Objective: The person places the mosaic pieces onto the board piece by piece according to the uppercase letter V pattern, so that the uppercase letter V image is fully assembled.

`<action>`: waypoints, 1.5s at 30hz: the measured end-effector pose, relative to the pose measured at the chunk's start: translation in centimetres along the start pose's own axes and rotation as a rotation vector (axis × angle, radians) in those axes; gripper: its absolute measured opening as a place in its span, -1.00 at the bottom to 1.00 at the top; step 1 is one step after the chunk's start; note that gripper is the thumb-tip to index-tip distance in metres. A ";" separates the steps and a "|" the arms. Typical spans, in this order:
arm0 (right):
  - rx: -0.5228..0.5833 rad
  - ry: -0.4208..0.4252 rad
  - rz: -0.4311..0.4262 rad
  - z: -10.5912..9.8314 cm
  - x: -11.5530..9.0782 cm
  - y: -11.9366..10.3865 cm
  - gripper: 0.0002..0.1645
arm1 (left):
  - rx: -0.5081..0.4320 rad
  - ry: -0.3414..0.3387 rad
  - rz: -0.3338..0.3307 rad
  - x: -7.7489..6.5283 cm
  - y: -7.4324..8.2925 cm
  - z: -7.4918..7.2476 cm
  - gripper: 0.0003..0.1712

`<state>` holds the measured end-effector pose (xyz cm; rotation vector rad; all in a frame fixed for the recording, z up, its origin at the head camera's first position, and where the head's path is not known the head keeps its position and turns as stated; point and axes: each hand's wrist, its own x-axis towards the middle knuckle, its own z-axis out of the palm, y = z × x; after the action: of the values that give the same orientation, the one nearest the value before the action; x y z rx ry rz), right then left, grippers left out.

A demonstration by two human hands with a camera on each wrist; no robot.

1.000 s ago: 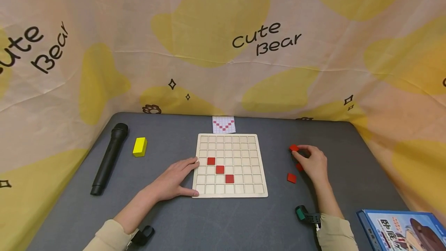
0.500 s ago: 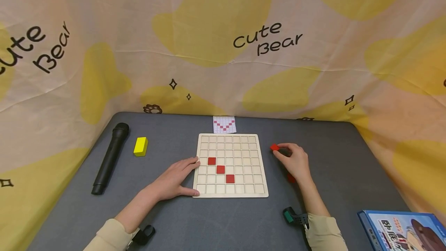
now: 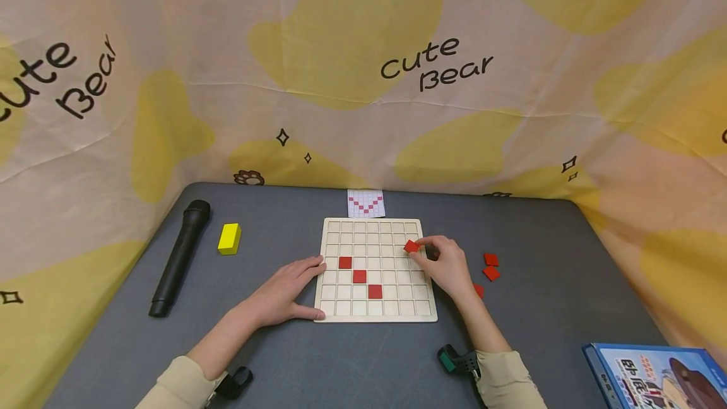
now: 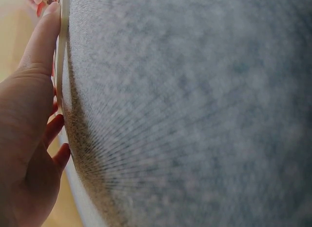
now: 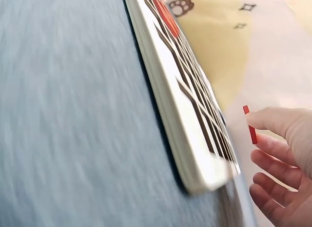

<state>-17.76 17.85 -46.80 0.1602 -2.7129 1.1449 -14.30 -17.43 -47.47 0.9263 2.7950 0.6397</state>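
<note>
A pale wooden grid board lies mid-table with three red square tiles set in a diagonal in its cells. My left hand rests along the board's left edge, fingers and thumb fairly straight; the left wrist view has its thumb against the rim. My right hand pinches another red tile between thumb and fingers over the board's upper right cells. In the right wrist view that tile shows edge-on, apart from the board. Three loose red tiles lie on the table right of the board.
Behind the board lies a small card printed with a red V on a grid. A black microphone and a yellow block are at the left. A blue book or box is at the front right corner. Patterned cloth hangs behind.
My right hand has carried a red tile leftward from the loose tiles at the right to over the board. The left hand has stayed in place at the board's edge.
</note>
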 end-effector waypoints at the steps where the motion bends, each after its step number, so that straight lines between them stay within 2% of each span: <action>1: 0.002 -0.007 0.004 0.2 0.0 -0.3 -0.66 | 0.000 0.000 0.001 0.0 0.0 0.0 0.10; 9: 0.036 -0.036 -0.014 2.1 0.2 -1.8 -0.72 | -0.013 0.002 0.002 0.0 0.0 0.0 0.10; 18: 0.091 -0.089 -0.112 4.2 0.6 -3.7 -0.74 | -0.024 -0.011 -0.007 0.0 -0.1 0.0 0.11; 34: 0.042 -0.173 -0.222 7.6 2.0 -6.2 -0.75 | -0.034 -0.007 0.004 0.1 0.0 0.0 0.11; 45: -0.059 -0.215 -0.281 9.4 2.8 -7.5 -0.73 | -0.013 0.053 0.058 -0.2 -0.4 0.3 0.07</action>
<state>-20.43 5.83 -47.34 0.6679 -2.7826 1.0162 -14.29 -17.71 -47.90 1.0056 2.8160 0.6993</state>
